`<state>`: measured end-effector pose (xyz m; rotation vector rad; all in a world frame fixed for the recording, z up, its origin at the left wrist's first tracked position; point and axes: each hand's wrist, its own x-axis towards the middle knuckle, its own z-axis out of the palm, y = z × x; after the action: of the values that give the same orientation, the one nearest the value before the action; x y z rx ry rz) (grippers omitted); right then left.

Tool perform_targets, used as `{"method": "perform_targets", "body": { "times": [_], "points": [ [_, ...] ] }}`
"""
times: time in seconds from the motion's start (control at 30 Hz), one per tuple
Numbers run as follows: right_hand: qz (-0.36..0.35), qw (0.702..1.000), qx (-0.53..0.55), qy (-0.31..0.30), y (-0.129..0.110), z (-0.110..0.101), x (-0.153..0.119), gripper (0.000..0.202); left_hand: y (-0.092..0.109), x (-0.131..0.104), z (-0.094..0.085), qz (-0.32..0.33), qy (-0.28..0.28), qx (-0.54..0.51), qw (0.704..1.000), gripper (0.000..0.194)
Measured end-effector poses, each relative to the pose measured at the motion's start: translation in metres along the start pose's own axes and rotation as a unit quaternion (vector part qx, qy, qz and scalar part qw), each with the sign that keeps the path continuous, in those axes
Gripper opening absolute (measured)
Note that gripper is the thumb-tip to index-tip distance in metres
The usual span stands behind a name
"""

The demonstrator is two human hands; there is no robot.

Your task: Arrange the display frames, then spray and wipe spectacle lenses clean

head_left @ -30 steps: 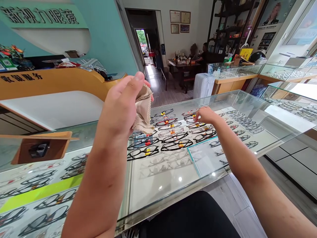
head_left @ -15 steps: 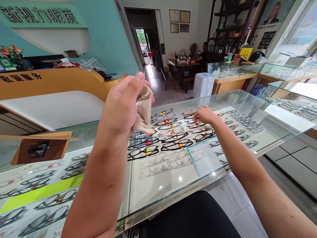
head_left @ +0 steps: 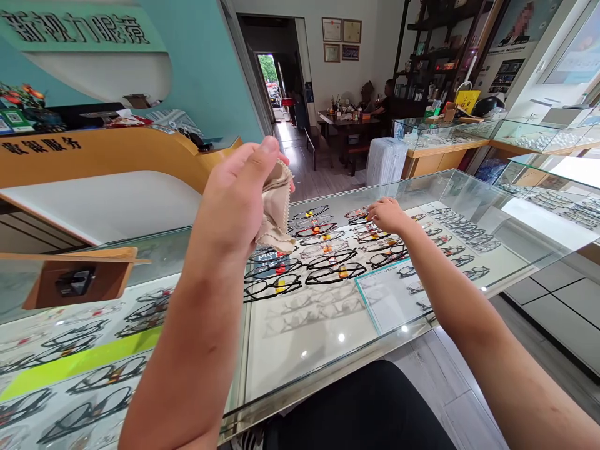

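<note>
My left hand (head_left: 234, 200), raised over the counter, is closed around a beige cleaning cloth (head_left: 277, 209) with zigzag edges. The cloth hangs in folds below my thumb. Farther right, my right hand (head_left: 390, 216) hovers at the back of the rows of eyeglasses (head_left: 335, 272), fingers slightly apart and nothing visible in them. Whether its fingertips touch a frame cannot be made out. The glasses sit in columns, many with yellow, orange or red tags on the lenses. Part of the left columns is hidden behind my left hand and the cloth.
The glass display counter (head_left: 319, 369) holds more glasses at left and right. A wooden box (head_left: 42, 294) with a dark object stands at left. Beyond are a silver suitcase (head_left: 385, 161), further showcases (head_left: 450, 134) and a person (head_left: 388, 103) seated at a table.
My right hand has lifted a little from the glasses, its fingers straightening. My left hand and the cloth have shifted slightly rightward in view.
</note>
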<state>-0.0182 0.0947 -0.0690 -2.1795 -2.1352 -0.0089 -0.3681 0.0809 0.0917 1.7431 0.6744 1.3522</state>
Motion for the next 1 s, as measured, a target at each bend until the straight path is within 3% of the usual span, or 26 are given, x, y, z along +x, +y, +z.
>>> {"method": "perform_targets", "body": {
  "times": [0.2,0.4,0.53,0.63,0.7,0.8,0.9,1.0],
  "points": [
    [0.002,0.999,-0.007,-0.031,0.0,0.009,0.005,0.047,0.0,0.001,0.001,-0.004,0.003,0.005,1.0,0.033],
    [0.0,0.999,-0.004,-0.034,-0.005,0.004,0.002,0.049,0.002,-0.001,0.003,-0.013,-0.008,0.007,1.0,0.033],
    [0.002,1.0,0.02,0.005,-0.006,-0.01,-0.005,0.049,0.002,-0.001,0.003,-0.007,-0.015,0.013,1.0,0.032],
    [-0.001,0.994,0.083,0.072,-0.014,-0.022,-0.01,0.046,-0.001,0.001,0.003,-0.001,-0.013,0.03,0.999,0.033],
    [-0.014,0.978,0.165,0.13,-0.024,-0.027,-0.013,0.041,-0.006,0.002,0.004,-0.013,-0.011,0.068,0.998,0.033],
    [-0.039,0.926,0.317,0.2,-0.041,-0.03,-0.015,0.038,-0.02,0.005,0.007,-0.019,-0.02,0.159,0.987,0.031],
    [-0.07,0.87,0.437,0.219,-0.057,-0.029,-0.016,0.037,-0.038,0.006,0.013,0.002,-0.059,0.242,0.968,0.031],
    [-0.103,0.831,0.502,0.218,-0.073,-0.028,-0.019,0.037,-0.056,0.007,0.023,-0.018,-0.115,0.286,0.951,0.036]
  ]
}}
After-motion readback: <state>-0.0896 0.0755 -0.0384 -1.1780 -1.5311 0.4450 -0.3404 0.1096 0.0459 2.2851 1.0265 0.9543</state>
